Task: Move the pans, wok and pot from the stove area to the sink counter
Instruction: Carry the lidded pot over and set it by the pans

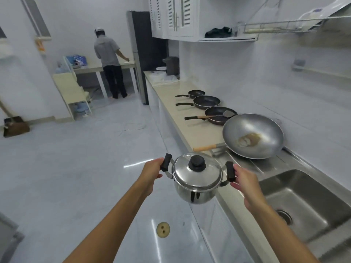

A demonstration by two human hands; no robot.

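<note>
A lidded steel pot [196,179] with a black knob hangs in the air over the floor, just left of the counter edge. My left hand [152,170] grips its left black handle and my right hand [245,182] grips its right one. On the beige counter [171,95] to the right a large steel wok [253,135] with a wooden handle rests partly on the sink's drainboard. Beyond it three black pans stand in a row: a large one [218,115] holding a spatula [222,115], a middle one [206,101] and a small one [196,93].
A steel sink [303,198] is at the lower right. Another person [109,59] stands at a far table beside a dark fridge [140,54]. A dark kettle [171,65] and plates sit at the counter's far end. Wall cabinets and a dish rack [281,25] hang above.
</note>
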